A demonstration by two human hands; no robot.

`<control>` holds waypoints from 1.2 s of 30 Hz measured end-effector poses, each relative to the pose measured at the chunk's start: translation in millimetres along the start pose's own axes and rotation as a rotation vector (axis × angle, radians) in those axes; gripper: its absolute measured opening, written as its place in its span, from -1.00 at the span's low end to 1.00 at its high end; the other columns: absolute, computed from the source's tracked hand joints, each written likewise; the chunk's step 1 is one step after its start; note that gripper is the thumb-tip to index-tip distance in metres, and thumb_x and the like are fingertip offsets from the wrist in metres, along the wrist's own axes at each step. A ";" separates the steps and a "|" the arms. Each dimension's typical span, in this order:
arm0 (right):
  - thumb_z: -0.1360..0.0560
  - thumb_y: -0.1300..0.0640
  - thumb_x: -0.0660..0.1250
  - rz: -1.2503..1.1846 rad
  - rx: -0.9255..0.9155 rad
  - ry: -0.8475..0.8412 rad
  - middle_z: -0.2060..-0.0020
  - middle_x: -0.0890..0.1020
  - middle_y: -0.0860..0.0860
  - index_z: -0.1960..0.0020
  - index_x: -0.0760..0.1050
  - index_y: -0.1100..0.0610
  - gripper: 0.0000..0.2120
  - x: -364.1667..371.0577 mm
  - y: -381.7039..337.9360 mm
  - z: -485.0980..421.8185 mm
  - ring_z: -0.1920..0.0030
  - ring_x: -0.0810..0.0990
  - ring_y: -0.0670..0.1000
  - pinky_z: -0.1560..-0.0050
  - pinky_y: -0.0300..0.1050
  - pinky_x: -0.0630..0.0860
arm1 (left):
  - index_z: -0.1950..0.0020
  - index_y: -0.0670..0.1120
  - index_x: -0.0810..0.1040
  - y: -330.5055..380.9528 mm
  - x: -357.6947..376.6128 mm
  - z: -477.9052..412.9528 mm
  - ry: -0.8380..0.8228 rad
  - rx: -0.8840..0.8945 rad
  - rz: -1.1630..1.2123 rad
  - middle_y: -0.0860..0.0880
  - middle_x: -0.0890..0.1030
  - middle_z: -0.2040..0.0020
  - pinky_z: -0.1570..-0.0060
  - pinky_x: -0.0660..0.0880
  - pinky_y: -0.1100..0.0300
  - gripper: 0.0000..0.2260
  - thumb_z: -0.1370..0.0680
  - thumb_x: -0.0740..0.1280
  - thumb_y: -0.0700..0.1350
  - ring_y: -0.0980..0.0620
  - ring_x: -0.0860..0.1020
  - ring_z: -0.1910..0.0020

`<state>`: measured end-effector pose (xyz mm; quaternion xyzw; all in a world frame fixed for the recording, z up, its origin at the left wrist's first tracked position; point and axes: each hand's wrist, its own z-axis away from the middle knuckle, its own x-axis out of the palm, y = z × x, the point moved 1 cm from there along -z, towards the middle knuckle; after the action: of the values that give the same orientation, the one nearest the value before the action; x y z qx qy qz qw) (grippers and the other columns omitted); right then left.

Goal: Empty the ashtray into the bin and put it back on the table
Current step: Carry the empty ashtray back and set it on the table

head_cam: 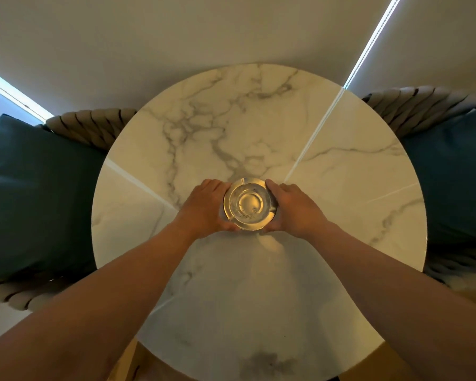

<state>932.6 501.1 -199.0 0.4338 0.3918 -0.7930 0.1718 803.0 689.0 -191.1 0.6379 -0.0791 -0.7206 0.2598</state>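
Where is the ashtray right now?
In the head view, the glass ashtray sits near the middle of the round marble table, cupped between the left hand and the right hand.

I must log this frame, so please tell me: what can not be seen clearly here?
- Bin: not in the head view at all.
- Ashtray sides: covered by the left hand and right hand.
- Ashtray contents: specks too small to identify.
- Ashtray lifted or resting on the table: cannot tell from above.
- Table near edge: cut off by the frame bottom.
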 end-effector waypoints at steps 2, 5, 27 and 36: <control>-0.06 -0.26 0.63 0.056 -0.017 0.031 -0.16 0.49 0.05 -0.47 0.23 0.04 0.11 -0.3 2.1 -8.8 -0.15 0.40 0.13 -0.11 0.03 0.46 | -0.33 -0.14 0.42 -5.5 0.5 -8.5 0.014 0.016 0.015 -0.10 0.50 -0.24 -0.26 0.34 0.03 -0.12 -0.14 0.61 0.21 -0.11 0.40 -0.26; -0.04 -0.26 0.63 0.077 -0.032 0.045 -0.29 0.41 0.06 -0.46 0.26 0.05 0.12 -1.0 4.8 -17.9 -0.27 0.33 0.15 -0.25 0.07 0.41 | -0.37 -0.17 0.40 -10.8 2.2 -18.2 -0.010 0.020 -0.003 -0.14 0.44 -0.34 -0.38 0.26 0.00 -0.07 -0.13 0.61 0.21 -0.13 0.35 -0.37; -0.05 -0.26 0.63 0.087 -0.064 0.007 -0.47 0.27 0.13 -0.45 0.27 0.15 0.12 3.7 14.9 -12.7 -0.50 0.14 0.17 -0.46 0.03 0.19 | -0.49 -0.11 0.27 -14.9 24.3 -19.0 -0.087 -0.031 0.052 -0.11 0.26 -0.53 -0.47 0.14 -0.02 0.03 -0.15 0.59 0.25 -0.05 0.16 -0.53; -0.05 -0.31 0.61 0.113 -0.078 -0.030 -0.52 0.21 0.08 -0.54 0.15 0.13 0.24 1.8 20.0 -11.9 -0.55 0.07 0.14 -0.52 0.04 0.13 | -0.52 -0.10 0.20 -15.7 23.6 -15.6 -0.085 -0.024 0.072 -0.10 0.25 -0.53 -0.48 0.12 0.00 0.12 -0.10 0.62 0.22 -0.05 0.15 -0.53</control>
<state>950.5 497.8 -213.7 0.4361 0.3946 -0.7728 0.2387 812.5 694.6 -221.5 0.6001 -0.1042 -0.7383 0.2897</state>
